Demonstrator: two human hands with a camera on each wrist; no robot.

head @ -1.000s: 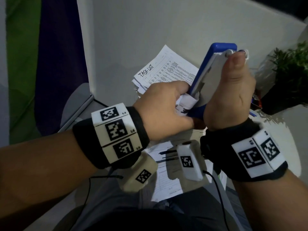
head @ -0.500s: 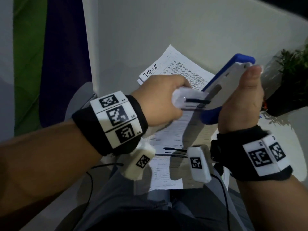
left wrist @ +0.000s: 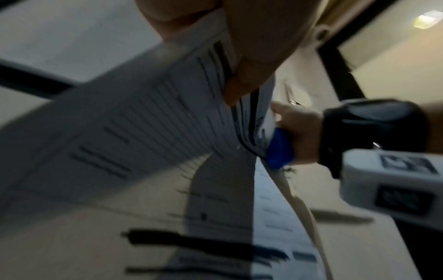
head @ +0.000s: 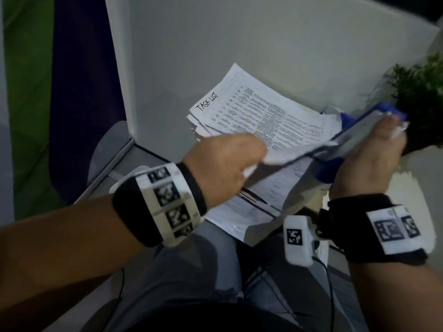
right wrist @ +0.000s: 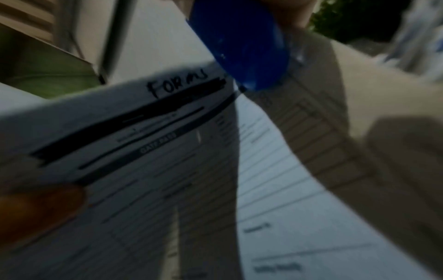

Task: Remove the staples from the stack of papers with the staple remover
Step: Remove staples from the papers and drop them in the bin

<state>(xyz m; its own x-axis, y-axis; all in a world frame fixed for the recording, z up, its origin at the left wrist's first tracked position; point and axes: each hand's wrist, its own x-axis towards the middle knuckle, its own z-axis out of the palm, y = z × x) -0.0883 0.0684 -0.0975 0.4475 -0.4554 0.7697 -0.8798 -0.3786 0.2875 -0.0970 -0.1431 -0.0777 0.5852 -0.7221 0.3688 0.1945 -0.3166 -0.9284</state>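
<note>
My right hand [head: 374, 149] grips a blue and grey staple remover [head: 354, 137], thumb along its grey top, raised at the right above the table. Its blue end [right wrist: 242, 47] fills the top of the right wrist view and shows small in the left wrist view [left wrist: 279, 149]. My left hand [head: 223, 168] pinches the corner of a printed sheet marked "FORMS" [right wrist: 148, 121], held up between both hands and stretched toward the remover [head: 294, 154]. A stack of papers headed "TASK LIST" [head: 259, 109] lies on the white table behind. No staple can be made out.
More printed sheets [head: 254, 207] lie under my hands at the table's near edge. A green potted plant [head: 422, 97] stands at the far right, close behind the remover. A white wall panel [head: 215, 32] rises behind the table. My lap is below.
Both hands have moved apart: the right hand swung the remover to the right and tipped it flatter, and the sheet pinched in the left hand now stretches out between them.
</note>
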